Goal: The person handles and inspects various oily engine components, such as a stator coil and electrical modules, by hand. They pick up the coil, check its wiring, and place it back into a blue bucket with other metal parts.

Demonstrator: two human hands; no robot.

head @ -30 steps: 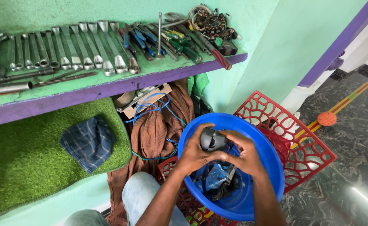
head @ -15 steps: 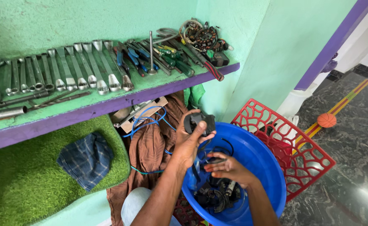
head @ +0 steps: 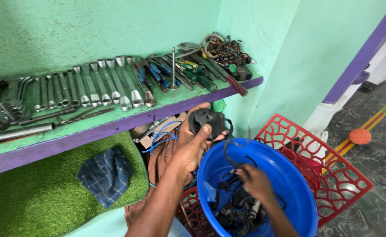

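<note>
Left hand [head: 192, 147] raised above the near-left rim of the blue tub [head: 298, 175], fingers closed around a black rounded part [head: 207, 122]; thumb pressed on its near face, fingertips wrapped behind. Part held just below the purple edge of the shelf [head: 114, 127], left of and above the tub's centre. Black lead [head: 232, 147] trailing from the part, down and to the right into the tub: long axis of the lead roughly from upper left to lower right, ending near the right hand.

Right hand [head: 256, 182] lower, inside the tub, palm down over a heap of black parts and wires [head: 234, 210]. Fingers curled, apparently pinching the lower end of the lead; grip half hidden by the back of the hand, so cannot tell for certain whether closed on it or only touching.

Relation noted: part entirely in left hand, right hand below and to the right of it, joined to it only along the lead. Left hand nearer the shelf; right hand nearer the heap.

Surroundings: row of spanners [head: 92, 90] laid side by side on the shelf, screwdrivers and pliers [head: 179, 72] farther right, coil of wire at the far right end. Green artificial turf [head: 35, 197] below left with a checked blue cloth [head: 105, 175] on it. Red plastic basket [head: 333, 171] behind and right of the tub. Small orange ball [head: 360, 136] on the floor, far right.
</note>
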